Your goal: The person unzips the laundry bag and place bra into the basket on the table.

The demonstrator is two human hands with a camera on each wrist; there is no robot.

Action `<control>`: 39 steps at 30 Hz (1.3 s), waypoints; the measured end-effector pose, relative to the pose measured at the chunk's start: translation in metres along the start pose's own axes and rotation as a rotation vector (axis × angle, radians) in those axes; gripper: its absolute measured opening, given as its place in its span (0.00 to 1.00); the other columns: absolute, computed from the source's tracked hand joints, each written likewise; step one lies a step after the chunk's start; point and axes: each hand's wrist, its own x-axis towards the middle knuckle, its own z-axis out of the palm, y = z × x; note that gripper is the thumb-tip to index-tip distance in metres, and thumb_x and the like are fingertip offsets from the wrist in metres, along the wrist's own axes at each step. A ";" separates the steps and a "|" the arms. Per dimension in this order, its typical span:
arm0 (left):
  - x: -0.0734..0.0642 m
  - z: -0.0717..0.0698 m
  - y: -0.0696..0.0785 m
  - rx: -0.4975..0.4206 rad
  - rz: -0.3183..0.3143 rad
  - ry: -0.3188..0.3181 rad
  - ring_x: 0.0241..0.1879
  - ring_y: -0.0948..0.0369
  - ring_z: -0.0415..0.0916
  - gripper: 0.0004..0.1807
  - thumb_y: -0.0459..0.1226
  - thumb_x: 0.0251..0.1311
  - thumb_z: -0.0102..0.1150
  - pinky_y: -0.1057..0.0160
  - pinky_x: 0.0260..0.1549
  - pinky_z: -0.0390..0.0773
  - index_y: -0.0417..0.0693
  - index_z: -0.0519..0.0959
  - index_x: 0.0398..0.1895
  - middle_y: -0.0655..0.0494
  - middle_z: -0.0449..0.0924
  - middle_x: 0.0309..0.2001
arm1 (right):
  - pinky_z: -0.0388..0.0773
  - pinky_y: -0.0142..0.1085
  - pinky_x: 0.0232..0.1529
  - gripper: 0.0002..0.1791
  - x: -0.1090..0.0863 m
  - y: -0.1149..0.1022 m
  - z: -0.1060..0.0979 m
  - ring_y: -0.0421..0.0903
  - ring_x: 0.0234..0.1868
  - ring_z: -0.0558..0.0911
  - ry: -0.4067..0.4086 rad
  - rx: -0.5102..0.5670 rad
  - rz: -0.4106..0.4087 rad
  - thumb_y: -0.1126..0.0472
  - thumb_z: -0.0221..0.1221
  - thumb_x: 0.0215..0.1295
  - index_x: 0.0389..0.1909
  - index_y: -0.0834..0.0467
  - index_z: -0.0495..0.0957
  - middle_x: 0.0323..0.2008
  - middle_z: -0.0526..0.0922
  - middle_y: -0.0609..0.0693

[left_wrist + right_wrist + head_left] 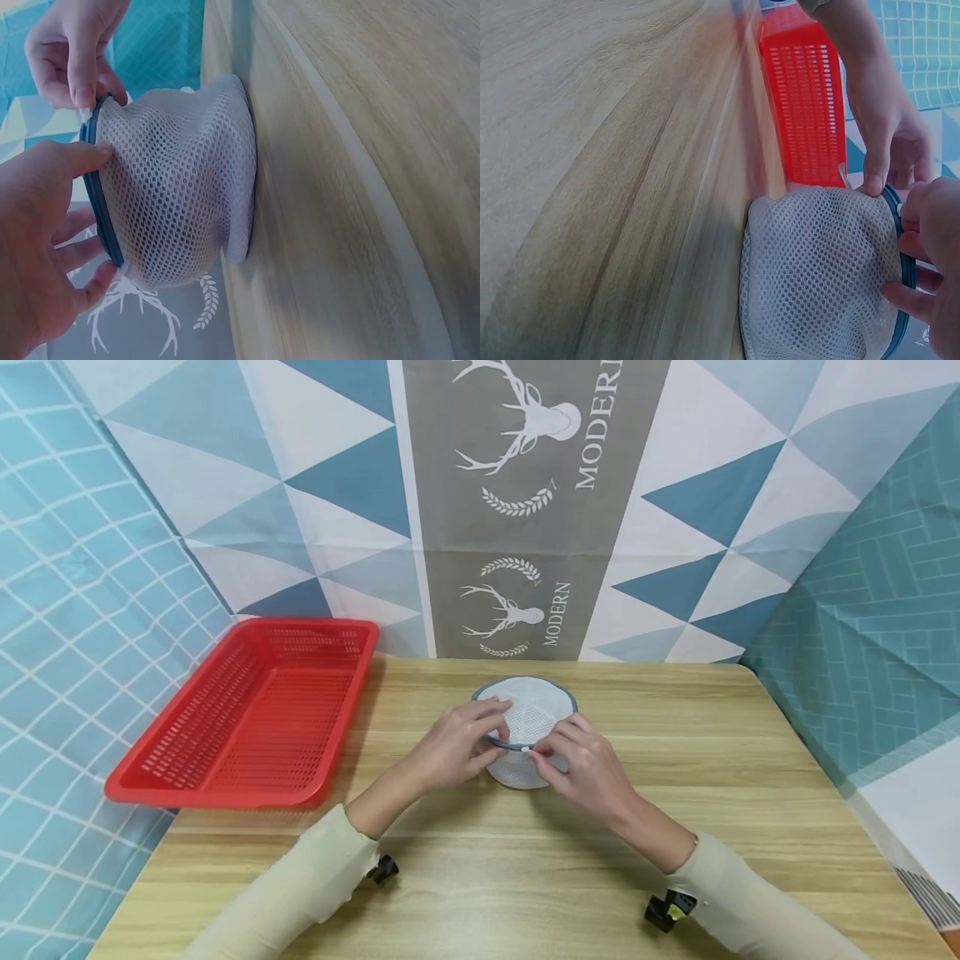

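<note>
A round white mesh laundry bag point(534, 703) with a dark blue zipper point(96, 180) round its top stands on the wooden table, its mesh wall point(817, 262) slightly creased. My left hand point(459, 742) holds the near left of the rim, thumb on the outer mesh and fingers over the zippered edge. At the front of the rim, my right hand point(588, 767) pinches the small white zipper pull point(527, 748) between thumb and fingers. The two hands are close together along the zipper.
To the left stands a red plastic basket point(217, 797) with slotted walls. The wooden table point(480, 893) extends around the bag. Behind it hangs a patterned cloth point(495, 543) with deer heads and triangles, and blue tiled sheets point(67, 610) flank the sides.
</note>
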 end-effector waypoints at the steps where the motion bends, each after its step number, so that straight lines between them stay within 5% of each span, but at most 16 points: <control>1: 0.000 0.000 0.000 0.001 -0.006 0.004 0.75 0.42 0.83 0.11 0.38 0.65 0.82 0.33 0.59 0.87 0.54 0.84 0.40 0.43 0.86 0.74 | 0.85 0.37 0.37 0.08 0.000 0.000 0.000 0.45 0.39 0.83 0.001 -0.001 0.000 0.68 0.81 0.58 0.30 0.57 0.90 0.29 0.90 0.47; 11: 0.002 0.005 0.004 0.018 -0.010 0.027 0.74 0.40 0.84 0.13 0.40 0.63 0.84 0.38 0.52 0.86 0.54 0.84 0.38 0.41 0.85 0.74 | 0.86 0.38 0.39 0.07 0.001 -0.002 0.000 0.46 0.40 0.84 -0.015 -0.017 0.010 0.67 0.81 0.59 0.31 0.58 0.91 0.30 0.90 0.47; 25: -0.002 0.004 0.001 -0.018 -0.021 0.010 0.76 0.38 0.82 0.11 0.37 0.67 0.79 0.31 0.62 0.85 0.53 0.82 0.39 0.41 0.83 0.75 | 0.85 0.37 0.38 0.07 0.001 0.000 -0.004 0.45 0.39 0.83 -0.005 -0.006 0.020 0.69 0.79 0.58 0.30 0.58 0.90 0.29 0.90 0.47; 39: 0.002 0.005 0.005 -0.022 -0.036 0.044 0.75 0.38 0.83 0.13 0.40 0.63 0.84 0.37 0.58 0.83 0.53 0.84 0.39 0.41 0.85 0.74 | 0.83 0.34 0.35 0.07 0.003 -0.004 0.000 0.44 0.37 0.83 0.009 -0.023 0.032 0.68 0.80 0.58 0.30 0.58 0.91 0.28 0.89 0.47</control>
